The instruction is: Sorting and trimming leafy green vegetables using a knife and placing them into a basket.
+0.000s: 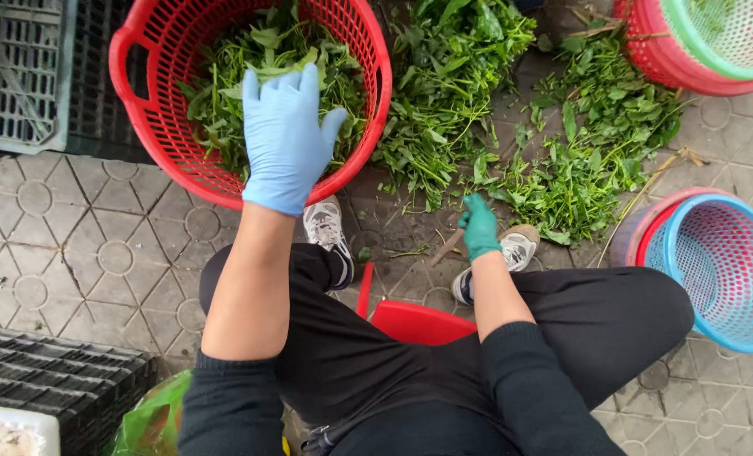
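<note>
Head view: the person sits on a low red stool (417,323) and looks straight down over both knees.

The left hand (285,139), in a light blue glove, is spread flat, fingers extended and released, palm down on the leafy greens (224,93) inside the red basket (152,110). It holds nothing that can be seen. The greens fill this basket to just under its rim. The near rim of the basket lies just beside the left shoe (327,232).

The right hand (480,226), in a green glove, is lowered toward the paving with fingers closed; what it grips, if anything, cannot be told. It is at the near edge of the loose greens on the ground (579,160), just above the right shoe (511,253).

Edges and open room: bare patterned paving (81,253) lies open to the left of the left leg. A dark plastic crate (21,76) borders it at the top left; stacked black crates (55,380) border it at the bottom left. To the right, bare paving runs between the two basket stacks.

Count:
- Gloved hands: two.
- Loose heaps of greens on the paving: two, one at top centre (452,76), one to its right.
- Basket stacks apart from the red basket: two. One blue-over-red stack (723,270) at the right edge; one green-over-red stack (714,42) at the top right corner.
- Shoes: two.
</note>
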